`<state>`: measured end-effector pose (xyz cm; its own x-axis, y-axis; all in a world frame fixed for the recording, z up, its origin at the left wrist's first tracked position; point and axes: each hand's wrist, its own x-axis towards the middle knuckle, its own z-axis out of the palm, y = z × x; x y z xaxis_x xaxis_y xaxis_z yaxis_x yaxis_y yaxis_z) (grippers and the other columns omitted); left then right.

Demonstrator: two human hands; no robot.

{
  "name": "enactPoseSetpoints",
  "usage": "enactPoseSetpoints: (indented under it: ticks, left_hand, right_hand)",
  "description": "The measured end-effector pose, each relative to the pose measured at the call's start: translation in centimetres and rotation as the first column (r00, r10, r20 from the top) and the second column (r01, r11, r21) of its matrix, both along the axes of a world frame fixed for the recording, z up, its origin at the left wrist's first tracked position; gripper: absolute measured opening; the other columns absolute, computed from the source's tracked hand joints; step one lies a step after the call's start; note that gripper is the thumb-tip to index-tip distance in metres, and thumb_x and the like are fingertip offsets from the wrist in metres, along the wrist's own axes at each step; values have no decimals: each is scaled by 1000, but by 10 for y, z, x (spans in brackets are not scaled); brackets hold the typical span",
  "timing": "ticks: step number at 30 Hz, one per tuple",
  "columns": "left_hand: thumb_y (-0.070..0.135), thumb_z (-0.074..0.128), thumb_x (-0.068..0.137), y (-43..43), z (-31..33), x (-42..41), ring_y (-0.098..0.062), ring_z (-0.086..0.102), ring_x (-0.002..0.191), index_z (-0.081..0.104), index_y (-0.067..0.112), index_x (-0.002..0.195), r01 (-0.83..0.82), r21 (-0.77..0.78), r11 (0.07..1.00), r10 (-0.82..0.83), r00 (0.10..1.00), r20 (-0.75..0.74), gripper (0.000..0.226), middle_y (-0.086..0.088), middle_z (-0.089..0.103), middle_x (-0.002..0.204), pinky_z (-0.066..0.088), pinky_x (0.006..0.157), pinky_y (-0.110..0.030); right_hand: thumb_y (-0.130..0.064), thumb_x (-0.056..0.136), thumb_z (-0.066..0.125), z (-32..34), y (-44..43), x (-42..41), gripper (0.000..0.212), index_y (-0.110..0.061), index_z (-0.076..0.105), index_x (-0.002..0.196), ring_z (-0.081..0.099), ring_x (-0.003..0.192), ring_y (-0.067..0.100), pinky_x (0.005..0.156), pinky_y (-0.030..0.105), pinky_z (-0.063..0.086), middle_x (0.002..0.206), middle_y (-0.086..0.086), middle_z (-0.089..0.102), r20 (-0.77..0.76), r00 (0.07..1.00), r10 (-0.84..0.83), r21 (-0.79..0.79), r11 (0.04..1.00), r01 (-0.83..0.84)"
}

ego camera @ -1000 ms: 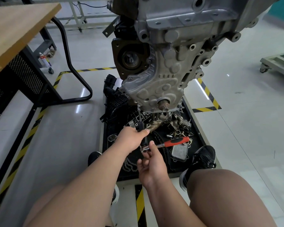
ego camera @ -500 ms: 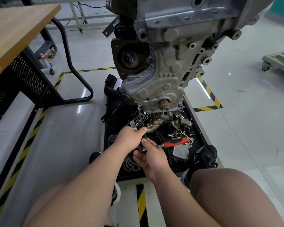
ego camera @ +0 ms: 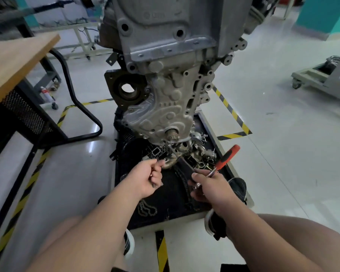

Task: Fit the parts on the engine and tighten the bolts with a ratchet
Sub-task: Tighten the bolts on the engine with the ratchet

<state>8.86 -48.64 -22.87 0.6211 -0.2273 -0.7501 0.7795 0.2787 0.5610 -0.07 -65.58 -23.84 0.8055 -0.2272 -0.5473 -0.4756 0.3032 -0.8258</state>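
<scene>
The engine point(ego camera: 165, 99) stood raised in the centre of the frame, with its front cover turned to the person, so that the low bolts could be reached from a seated position. At the lower centre-right, the right hand point(ego camera: 209, 188) gripped the ratchet point(ego camera: 227, 157) near its head, and the red handle pointed up and to the right. A dark extension bar point(ego camera: 185, 163) ran from it up to the bottom edge of the cover, just under the crank stub point(ego camera: 172, 134). I judge the long bar was chosen because that bolt sits low, close above the loose parts, where the handle would have little room to swing. The left hand point(ego camera: 146, 178), to the left and apart from the bar, had its fingers curled in; whether it pinched something small, I cannot tell.

Under the engine a black tray point(ego camera: 171, 216) lay on the floor, probably to keep the parts near. It held a brownish cast manifold point(ego camera: 185, 153), a chain point(ego camera: 147, 210), a dark belt point(ego camera: 182, 179) and small bolts and brackets point(ego camera: 206, 160), all mixed together.
</scene>
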Motion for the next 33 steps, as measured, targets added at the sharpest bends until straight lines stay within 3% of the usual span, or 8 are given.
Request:
enactPoseSetpoints:
  ticks: [3, 5, 10, 14, 17, 23, 29, 33]
  left_hand:
    - [18, 37, 101, -16, 16, 3, -2, 38, 33, 59, 9, 87, -63, -113, 992, 62, 998, -10, 27, 6, 46, 54, 25, 27, -12]
    - [16, 39, 100, -29, 25, 4, -4, 43, 35, 58, 10, 86, -53, -87, 995, 54, 998, 18, 25, 5, 50, 54, 27, 27, -13]
    - [33, 44, 102, -71, 31, -3, -4, 31, 33, 60, 13, 85, 7, 179, 984, -27, 994, 107, 31, 8, 41, 47, 22, 29, -13]
    - [40, 48, 100, -103, 23, -5, -7, 26, 35, 62, 12, 94, 76, 456, 887, -198, 954, 226, 32, 6, 39, 50, 20, 31, -16]
    - [40, 48, 100, -120, 5, -2, -9, 25, 36, 63, 12, 100, 90, 550, 831, -276, 923, 267, 32, 4, 32, 53, 18, 35, -17]
    - [34, 43, 100, -166, -6, 30, -11, 23, 33, 46, 17, 72, 149, 532, 833, -337, 901, 274, 33, 3, 32, 54, 16, 37, -14]
    - [28, 38, 101, -166, -3, 65, -11, 21, 40, 52, 16, 91, 214, 541, 813, -394, 887, 242, 21, 2, 32, 61, 15, 38, -14]
    - [25, 40, 100, -157, -13, 73, -11, 22, 40, 55, 13, 93, 233, 578, 782, -428, 875, 226, 21, 1, 32, 60, 16, 38, -16]
  right_hand:
    - [-11, 92, 62, 16, -33, 3, 11, -11, 66, 102, 56, 42, 21, 48, 25, 46, 67, 8, 67, 47, 998, 43, -38, 998, -41]
    - [-13, 92, 62, 25, -49, 8, 13, -11, 66, 104, 57, 46, 21, 49, 28, 47, 65, 6, 68, 72, 993, 93, -60, 994, -88]
    - [-14, 93, 61, 31, -68, 15, 4, -14, 65, 95, 56, 47, 20, 55, 32, 52, 69, 9, 70, 89, 996, 3, 78, 997, -10]
    - [-17, 94, 58, 20, -73, 20, 7, -17, 65, 92, 55, 44, 14, 55, 29, 52, 74, 8, 70, 4, 999, -47, 230, 972, 44]
    - [-16, 95, 56, 9, -78, 24, 13, -20, 67, 101, 55, 44, 12, 54, 27, 52, 81, 8, 69, -39, 997, -68, 271, 960, 76]
    - [-12, 96, 55, -9, -92, 11, 16, -15, 67, 105, 55, 45, 17, 46, 28, 49, 73, 11, 70, -76, 980, -186, 320, 926, 201]
    - [-15, 97, 54, -3, -86, 20, 20, -13, 65, 113, 57, 49, 17, 48, 29, 49, 82, 12, 70, -52, 985, -166, 258, 950, 173]
    - [-16, 97, 55, -6, -71, 23, 17, -14, 65, 112, 58, 48, 17, 48, 28, 50, 82, 11, 72, -53, 986, -158, 247, 955, 166]
